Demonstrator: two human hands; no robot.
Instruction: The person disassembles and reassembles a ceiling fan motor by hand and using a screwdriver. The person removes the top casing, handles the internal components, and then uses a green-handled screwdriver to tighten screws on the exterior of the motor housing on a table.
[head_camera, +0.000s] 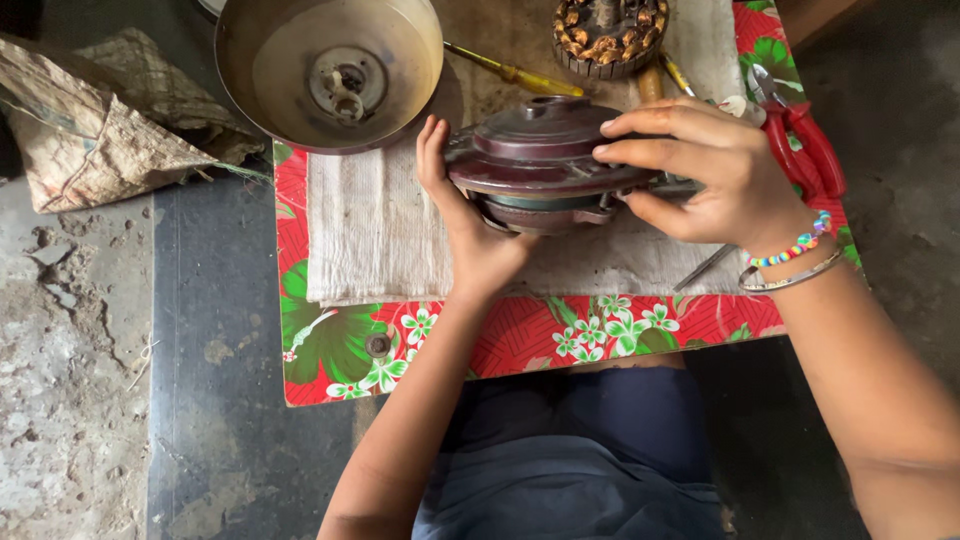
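Note:
A round maroon motor housing (545, 150) with a grey band around its lower half rests on a dirty white cloth (370, 225) on a small table. My left hand (465, 215) cups its left side from below, fingers up against the rim. My right hand (700, 170) grips its right side, fingers spread over the top and thumb underneath. A beaded bracelet and a metal bangle sit on my right wrist.
A red flowered table cover (520, 335) lies under the cloth. A metal bowl-shaped casing (330, 70) stands at back left, a copper-wound stator (610, 35) at back centre, a yellow-handled screwdriver (515, 75) between them, red pliers (805, 145) at right. A crumpled sack (90, 130) lies on the floor at left.

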